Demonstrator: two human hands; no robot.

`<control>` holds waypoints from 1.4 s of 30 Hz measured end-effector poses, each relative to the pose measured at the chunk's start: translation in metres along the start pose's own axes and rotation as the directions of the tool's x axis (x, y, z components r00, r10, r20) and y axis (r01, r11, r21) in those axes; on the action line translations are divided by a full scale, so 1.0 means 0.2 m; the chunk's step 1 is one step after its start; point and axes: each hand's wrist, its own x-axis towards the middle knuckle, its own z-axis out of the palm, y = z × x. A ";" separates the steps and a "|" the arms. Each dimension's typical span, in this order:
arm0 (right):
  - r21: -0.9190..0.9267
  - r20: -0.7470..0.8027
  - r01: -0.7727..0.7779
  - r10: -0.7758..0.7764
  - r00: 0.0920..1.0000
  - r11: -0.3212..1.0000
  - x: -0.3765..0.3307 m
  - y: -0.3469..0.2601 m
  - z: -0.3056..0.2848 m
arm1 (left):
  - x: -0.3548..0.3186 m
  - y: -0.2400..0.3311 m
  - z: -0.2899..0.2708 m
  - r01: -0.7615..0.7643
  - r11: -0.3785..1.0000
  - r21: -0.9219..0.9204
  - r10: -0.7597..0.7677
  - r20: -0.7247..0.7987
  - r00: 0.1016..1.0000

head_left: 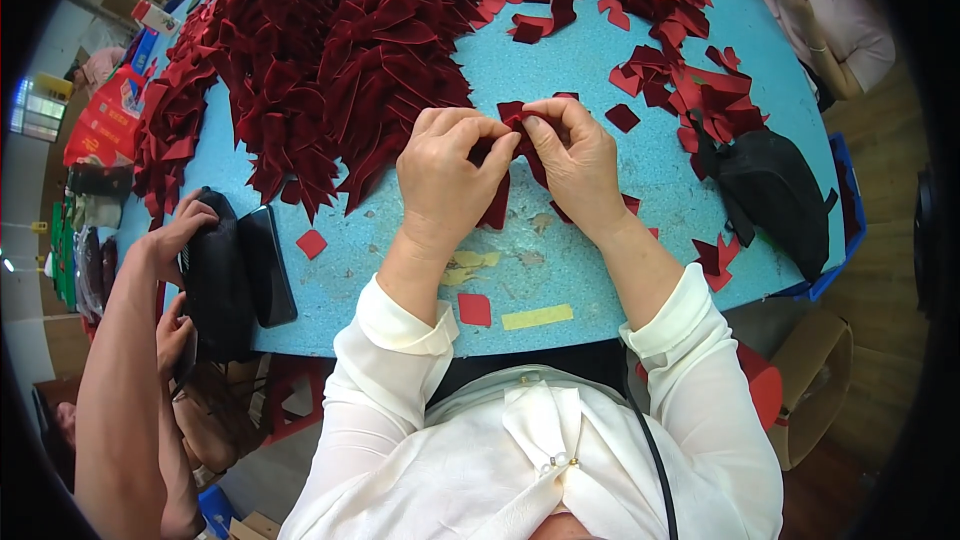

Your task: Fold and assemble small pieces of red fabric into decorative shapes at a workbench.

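We are pinching a dark red velvet strip (pixel 512 140) between both hands, left hand (pixel 445 175) and right hand (pixel 580 165) each clenching it in a fingertip grip just above the blue counter (pixel 600 240). A big heap of folded red pieces (pixel 330 50) is lying far left; loose red scraps (pixel 690 90) are waiting far right.

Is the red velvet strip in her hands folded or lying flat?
Folded: both hands, left and right, pinch the red strip bunched above the blue table; its tail hangs below.
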 end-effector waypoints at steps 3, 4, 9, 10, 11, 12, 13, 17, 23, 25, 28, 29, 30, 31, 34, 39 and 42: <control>-0.029 -0.015 0.045 -0.045 0.999 0.999 0.00 -0.01 0.01 | 0.00 -0.01 0.00 0.016 1.000 0.005 -0.016 0.005 1.000; -0.030 -0.014 0.044 -0.045 0.999 0.999 -0.01 -0.01 0.01 | -0.01 -0.01 0.01 0.026 1.000 0.001 -0.026 0.013 1.000; 0.020 0.006 0.049 -0.049 0.999 0.999 -0.01 -0.01 0.00 | -0.01 0.00 0.00 0.177 0.977 -0.117 -0.168 0.081 0.982; 0.020 0.006 0.049 -0.049 0.999 0.999 -0.01 -0.01 0.00 | -0.01 -0.01 0.00 0.202 0.969 -0.143 -0.189 0.102 0.977; 0.030 0.012 0.039 -0.040 0.999 0.999 -0.01 -0.01 0.00 | -0.01 -0.01 0.00 0.203 0.969 -0.144 -0.189 0.103 0.977; 0.041 0.019 0.029 -0.030 0.999 0.999 -0.01 -0.01 0.00 | -0.01 -0.01 0.00 0.206 0.963 -0.173 -0.188 0.113 0.976; 0.042 0.020 0.029 -0.030 0.999 0.999 -0.01 -0.01 0.00 | -0.01 -0.02 -0.01 0.209 0.957 -0.202 -0.187 0.124 0.975; 0.039 0.049 0.031 -0.033 0.998 0.999 0.00 -0.02 -0.01 | -0.01 -0.02 -0.01 0.266 0.925 -0.271 -0.227 0.164 0.960; 0.051 0.065 0.005 -0.008 0.998 0.999 0.00 -0.01 -0.01 | 0.00 -0.01 0.00 0.243 0.931 -0.272 -0.206 0.157 0.966; 0.050 0.076 -0.013 0.009 0.997 0.999 -0.01 -0.02 0.00 | -0.01 -0.02 0.01 0.140 0.964 -0.226 -0.126 0.077 0.989; 0.061 0.074 -0.021 0.016 0.997 0.998 -0.01 -0.02 0.00 | -0.02 -0.02 0.03 0.095 0.973 -0.209 -0.095 0.010 0.995; 0.116 0.090 -0.053 0.043 0.995 0.992 0.00 -0.01 0.01 | -0.02 -0.02 0.03 0.096 0.973 -0.208 -0.096 0.011 0.995; 0.170 0.104 -0.086 0.069 0.992 0.982 0.00 0.00 0.01 | -0.02 -0.01 0.03 0.226 0.934 -0.277 -0.215 0.071 0.974; 0.169 0.102 -0.087 0.070 0.992 0.982 0.00 0.00 0.00 | -0.02 0.00 0.04 0.354 0.873 -0.336 -0.325 0.139 0.935; 0.400 0.191 -0.200 0.131 0.973 0.895 0.02 0.01 0.00 | -0.02 -0.02 0.02 0.599 0.615 -0.513 -0.502 0.330 0.799; 0.367 -0.006 -0.123 0.134 0.991 0.922 0.02 0.02 0.01 | -0.02 -0.04 0.02 0.544 0.638 -0.544 -0.513 0.226 0.828; 0.085 0.060 -0.095 0.090 0.994 0.992 0.02 0.02 -0.05 | -0.01 -0.02 0.01 0.454 0.772 -0.445 -0.455 0.111 0.883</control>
